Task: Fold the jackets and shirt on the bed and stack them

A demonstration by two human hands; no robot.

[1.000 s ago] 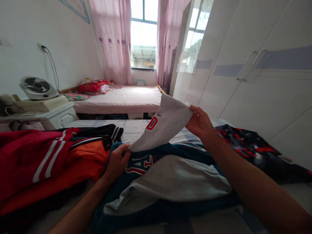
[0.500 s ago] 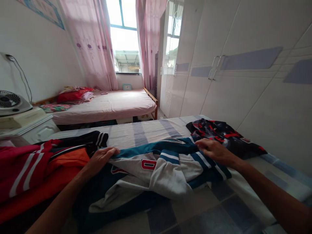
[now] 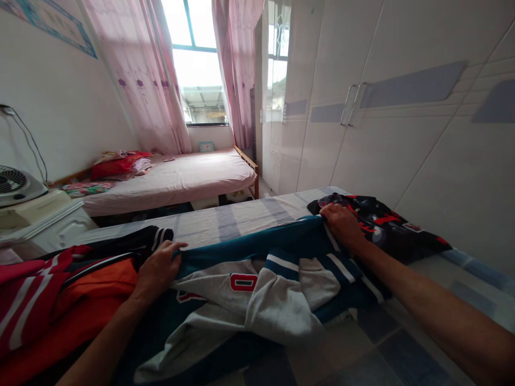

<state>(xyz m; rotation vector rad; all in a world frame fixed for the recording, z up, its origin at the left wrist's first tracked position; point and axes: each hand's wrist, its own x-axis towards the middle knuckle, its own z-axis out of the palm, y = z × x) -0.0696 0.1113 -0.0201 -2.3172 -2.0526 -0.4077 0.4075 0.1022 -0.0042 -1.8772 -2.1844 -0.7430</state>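
A teal and grey varsity jacket (image 3: 257, 241) lies across the bed in front of me, its grey sleeves folded over the body and a red-edged number on it. My left hand (image 3: 161, 262) grips the far edge near the jacket's left end, thumb and fingers closed on the teal cloth. At the right end, my right hand (image 3: 340, 220) pinches the same far edge. Between both hands this edge is stretched fairly straight and lifted a little. The near part of the jacket is in shadow.
Red and orange clothes (image 3: 92, 295) lie at the left, beside a black striped garment (image 3: 137, 238). A black and red printed garment (image 3: 386, 220) lies at the right on the checked bed (image 3: 229, 222). Beyond are a pink bed (image 3: 193, 171), a fan (image 3: 18, 182) and a white wardrobe (image 3: 402, 150).
My right hand has closed on the jacket's far edge and raised it. My left hand has shifted slightly left, gripping the cloth. The edge between them is straighter and higher.
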